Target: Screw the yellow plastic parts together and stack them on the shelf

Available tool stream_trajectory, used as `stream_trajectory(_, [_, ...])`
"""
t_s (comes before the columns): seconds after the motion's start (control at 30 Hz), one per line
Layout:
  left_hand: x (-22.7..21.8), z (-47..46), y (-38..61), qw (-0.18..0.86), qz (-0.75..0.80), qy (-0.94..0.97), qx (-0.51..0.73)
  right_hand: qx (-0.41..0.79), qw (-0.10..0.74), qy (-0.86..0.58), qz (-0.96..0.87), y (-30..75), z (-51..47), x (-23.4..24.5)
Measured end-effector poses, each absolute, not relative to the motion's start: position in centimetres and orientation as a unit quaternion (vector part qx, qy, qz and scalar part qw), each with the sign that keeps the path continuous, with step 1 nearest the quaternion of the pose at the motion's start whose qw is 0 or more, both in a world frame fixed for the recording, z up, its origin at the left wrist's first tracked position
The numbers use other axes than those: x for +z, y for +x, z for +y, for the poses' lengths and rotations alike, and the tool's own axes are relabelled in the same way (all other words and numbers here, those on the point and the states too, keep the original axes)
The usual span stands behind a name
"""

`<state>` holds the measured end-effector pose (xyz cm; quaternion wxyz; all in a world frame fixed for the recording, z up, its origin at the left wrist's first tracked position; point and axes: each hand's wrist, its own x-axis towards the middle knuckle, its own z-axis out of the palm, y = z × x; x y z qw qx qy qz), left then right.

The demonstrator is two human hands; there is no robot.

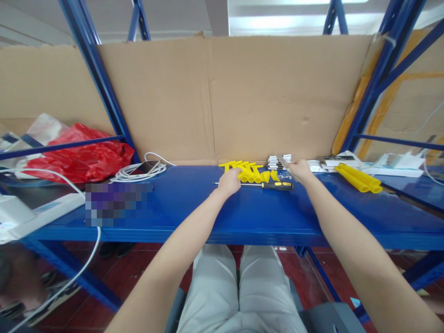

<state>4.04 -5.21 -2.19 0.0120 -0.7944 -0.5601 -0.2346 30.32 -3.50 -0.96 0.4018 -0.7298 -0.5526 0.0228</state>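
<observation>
We reach into the yellow parts at frame centre.
Our left hand (229,181) grips one yellow piece (244,173); our right hand (301,169) pinches a flat grey strip (281,160).

A blue metal shelf (208,217) spans the view, backed by a brown cardboard sheet (243,97). Blue uprights (95,69) rise at both sides — pale ceiling light (294,18) above, dark red floor (69,305) below.

Around the one yellow-and-black screwdriver (274,186) on the desk (194,203) lie a heap of yellow plastic pieces (248,172) too tangled to count just behind it, two long yellow tubes (359,179) well to its right, one phone (148,166) on one white cable coil (133,174) and one red bag (81,157) far to its left.
</observation>
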Motion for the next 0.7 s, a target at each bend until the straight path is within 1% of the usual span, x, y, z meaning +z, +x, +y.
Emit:
stream_trajectory(0.1, [-2.4, -5.1, 4.1, 0.024, -0.536, -0.814, -0.220, 0.111, 0.458, -0.673, -0.570, 27.6, -3.7, -0.8])
stream_trajectory(0.27, [-2.6, -4.9, 4.2, 0.032, -0.501, -0.839, -0.210, 0.198, 0.449, -0.599, -0.633, 23.4, -4.4, -1.4])
stream_trajectory(0.4, [-2.7, -4.8, 4.2, 0.028, -0.491, -0.844, -0.214, 0.222, 0.437, -0.582, -0.649, 22.2, -4.7, -1.9])
stream_trajectory(0.7, [-2.7, -5.0, 4.2, 0.028, -0.457, -0.856, -0.239, 0.240, 0.449, -0.582, -0.634, 22.1, -5.1, -1.8])
